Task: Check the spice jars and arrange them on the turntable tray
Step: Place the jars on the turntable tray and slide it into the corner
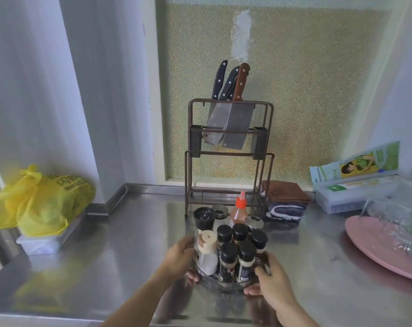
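Observation:
A clear round turntable tray (226,285) stands on the steel counter, packed with jars. Several black-capped spice jars (228,261) fill its front and right. At its front left is a white bottle with a beige cap (207,252), with a black-topped grinder (203,219) behind it. At the back are a red-capped sauce bottle (239,212) and two metal-lidded jars (254,223). My left hand (180,258) grips the tray's left rim. My right hand (270,278) grips its right front rim.
A brown knife rack (228,156) with cleavers stands right behind the tray. Folded cloths (284,200) lie to its right. A pink plate (377,250) and clear boxes (351,193) sit far right. A yellow bag (42,201) rests on a container at left.

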`<state>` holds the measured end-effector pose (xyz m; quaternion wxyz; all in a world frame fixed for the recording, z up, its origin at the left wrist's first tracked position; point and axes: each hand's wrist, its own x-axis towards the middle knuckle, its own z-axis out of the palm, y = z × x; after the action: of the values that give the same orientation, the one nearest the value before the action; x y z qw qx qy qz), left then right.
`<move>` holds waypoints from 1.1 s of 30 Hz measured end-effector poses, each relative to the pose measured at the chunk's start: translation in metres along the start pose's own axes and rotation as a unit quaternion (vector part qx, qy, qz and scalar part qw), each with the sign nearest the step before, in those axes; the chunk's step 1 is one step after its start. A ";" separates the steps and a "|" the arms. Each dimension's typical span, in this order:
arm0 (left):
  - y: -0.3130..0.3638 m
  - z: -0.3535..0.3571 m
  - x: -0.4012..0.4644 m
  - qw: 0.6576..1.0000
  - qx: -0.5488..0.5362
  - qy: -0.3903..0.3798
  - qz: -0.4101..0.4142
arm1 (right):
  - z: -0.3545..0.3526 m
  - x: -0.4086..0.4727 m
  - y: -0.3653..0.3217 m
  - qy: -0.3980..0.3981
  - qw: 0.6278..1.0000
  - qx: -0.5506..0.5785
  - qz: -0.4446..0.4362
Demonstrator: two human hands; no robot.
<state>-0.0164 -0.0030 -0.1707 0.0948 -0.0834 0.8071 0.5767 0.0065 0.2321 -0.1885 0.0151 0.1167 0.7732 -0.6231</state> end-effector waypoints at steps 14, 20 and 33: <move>-0.002 -0.118 -0.017 0.989 0.042 0.131 0.057 | 0.091 0.015 -0.074 -0.120 0.991 -0.017 -0.063; -0.018 -0.192 0.011 0.982 0.030 0.185 0.010 | 0.182 0.045 -0.098 -0.180 0.982 -0.023 -0.057; -0.031 -0.261 0.140 0.987 0.020 0.159 -0.016 | 0.284 0.153 -0.115 -0.145 0.985 -0.070 -0.063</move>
<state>-0.1594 -0.2638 -0.1517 -0.0238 -0.1850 0.8218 0.5384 -0.1998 -0.0407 -0.1676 0.0956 -0.0249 0.8101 -0.5779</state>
